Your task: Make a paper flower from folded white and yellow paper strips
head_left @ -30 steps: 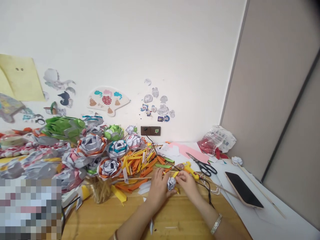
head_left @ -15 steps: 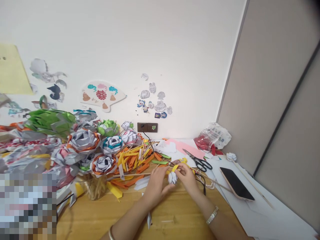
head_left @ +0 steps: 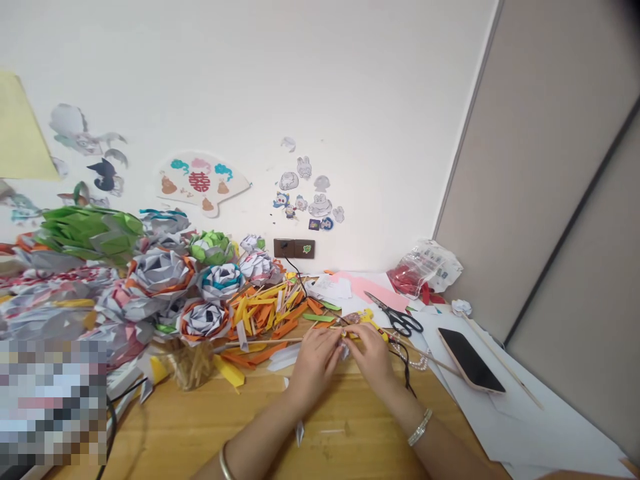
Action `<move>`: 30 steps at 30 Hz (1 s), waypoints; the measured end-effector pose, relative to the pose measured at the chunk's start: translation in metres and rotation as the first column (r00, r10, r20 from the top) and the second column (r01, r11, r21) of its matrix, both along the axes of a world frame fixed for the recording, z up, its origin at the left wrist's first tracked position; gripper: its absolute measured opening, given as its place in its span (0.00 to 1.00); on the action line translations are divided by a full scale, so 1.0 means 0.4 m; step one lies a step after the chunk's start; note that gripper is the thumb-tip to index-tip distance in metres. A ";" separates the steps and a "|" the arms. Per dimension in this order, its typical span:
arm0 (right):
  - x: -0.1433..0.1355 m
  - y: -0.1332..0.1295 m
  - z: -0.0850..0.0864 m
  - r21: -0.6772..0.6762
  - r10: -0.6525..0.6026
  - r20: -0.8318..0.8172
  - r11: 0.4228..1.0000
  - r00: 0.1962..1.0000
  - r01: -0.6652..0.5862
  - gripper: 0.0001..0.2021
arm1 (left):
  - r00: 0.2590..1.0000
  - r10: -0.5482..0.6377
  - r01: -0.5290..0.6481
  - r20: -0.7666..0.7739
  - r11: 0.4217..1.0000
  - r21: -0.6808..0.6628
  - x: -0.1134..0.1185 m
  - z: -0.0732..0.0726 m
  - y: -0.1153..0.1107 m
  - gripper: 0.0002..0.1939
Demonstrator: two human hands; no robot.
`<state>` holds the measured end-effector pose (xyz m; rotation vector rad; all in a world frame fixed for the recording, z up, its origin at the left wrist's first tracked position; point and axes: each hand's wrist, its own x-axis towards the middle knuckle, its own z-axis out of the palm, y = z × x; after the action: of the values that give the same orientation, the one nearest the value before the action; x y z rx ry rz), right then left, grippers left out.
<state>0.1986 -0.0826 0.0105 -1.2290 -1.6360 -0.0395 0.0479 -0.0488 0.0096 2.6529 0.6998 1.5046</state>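
Note:
Both hands meet above the front middle of the wooden table (head_left: 260,427). My left hand (head_left: 316,353) has its fingers closed on a small white folded paper flower (head_left: 345,351), mostly hidden behind the fingers. My right hand (head_left: 369,352) pinches at the top of the same flower, fingertips touching those of the left. A bit of yellow shows between the fingertips. Just left of my hands lies a white paper strip (head_left: 284,358). A thin wooden stick (head_left: 270,342) lies behind the left hand. Black-handled scissors (head_left: 397,317) rest beyond the right hand.
Large folded paper flowers (head_left: 165,277) crowd the left side, some above a clear container (head_left: 187,367). Orange and yellow paper strips (head_left: 270,310) are heaped at the back. A phone (head_left: 470,360) lies on white sheets (head_left: 530,427) at the right. A black cable (head_left: 407,373) curls nearby.
My fingers have drawn closer together over the paper flower, covering more of it. The yellow strip that stood out above it is now mostly hidden. The camera view has shifted slightly.

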 end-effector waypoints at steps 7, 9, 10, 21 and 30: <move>-0.001 -0.003 -0.006 -0.048 -0.016 -0.140 0.999 0.990 0.009 0.04 | 0.999 0.034 -0.033 0.020 0.998 -0.059 -0.001 0.012 -0.019 0.12; -0.003 -0.004 -0.006 -0.074 -0.017 -0.171 0.997 0.985 0.004 0.04 | 0.999 0.046 -0.044 0.016 0.995 -0.090 -0.003 0.021 -0.022 0.11; -0.004 -0.004 -0.006 -0.090 -0.018 -0.189 0.996 0.982 0.001 0.04 | 0.999 0.051 -0.049 0.012 0.993 -0.109 -0.004 0.026 -0.024 0.11; -0.011 0.017 -0.007 -0.341 0.025 -0.519 0.911 0.854 -0.234 0.08 | 0.995 -0.034 0.081 0.089 0.790 -0.608 -0.007 0.049 0.006 0.03; -0.019 0.005 0.014 -0.316 -0.010 -0.451 0.937 0.892 -0.149 0.05 | 0.987 -0.118 0.161 0.109 0.762 -0.627 -0.012 0.044 0.021 0.03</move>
<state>0.1909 -0.0807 0.0163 -1.3166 -1.3056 0.5622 0.0432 -0.0405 0.0274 2.0746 0.8053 1.0489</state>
